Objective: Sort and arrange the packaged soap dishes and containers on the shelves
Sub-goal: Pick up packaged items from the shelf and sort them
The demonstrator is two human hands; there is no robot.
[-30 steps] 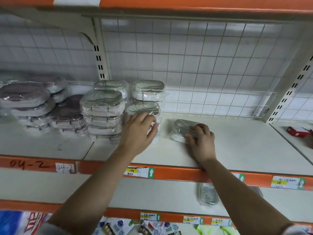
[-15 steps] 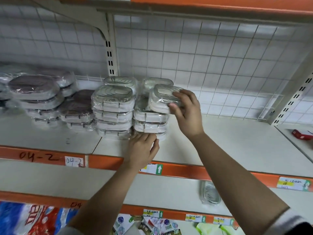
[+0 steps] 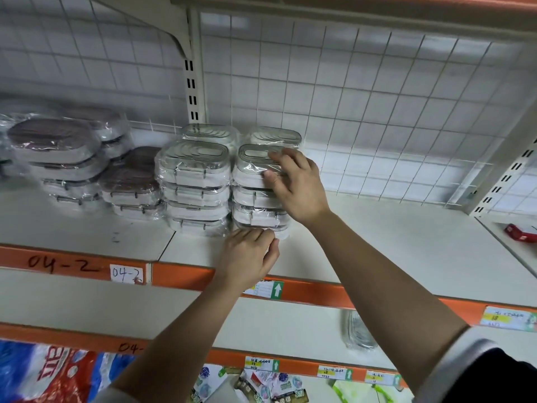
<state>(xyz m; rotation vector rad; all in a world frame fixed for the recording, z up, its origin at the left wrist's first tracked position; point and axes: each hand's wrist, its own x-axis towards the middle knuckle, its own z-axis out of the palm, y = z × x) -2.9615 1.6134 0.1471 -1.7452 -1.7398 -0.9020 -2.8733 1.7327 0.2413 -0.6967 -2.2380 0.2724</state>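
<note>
A person's right hand [image 3: 296, 184] grasps the top soap dish [image 3: 254, 167] of a four-high stack of clear, film-wrapped dishes on a white store shelf [image 3: 377, 242], thumb on the near side and fingers curled over the lid. The left hand [image 3: 250, 257] sits at the foot of the same stack, bent fingertips against the bottom dish [image 3: 258, 223]; whether it grips the wrapping cannot be told.

Just left, touching the held stack, stands a second clear stack [image 3: 193, 181], with two more clear stacks [image 3: 209, 135] behind, near the wire grid back panel [image 3: 348, 112]. Farther left lie piles of brown-lidded dishes [image 3: 52, 141].

A handwritten label [image 3: 126, 273] reading "04-2" is stuck on the shelf's orange front edge. A red box [image 3: 520, 232] rests on the neighbouring shelf at far right, and a single wrapped dish [image 3: 359, 333] stands on edge on the shelf below.
</note>
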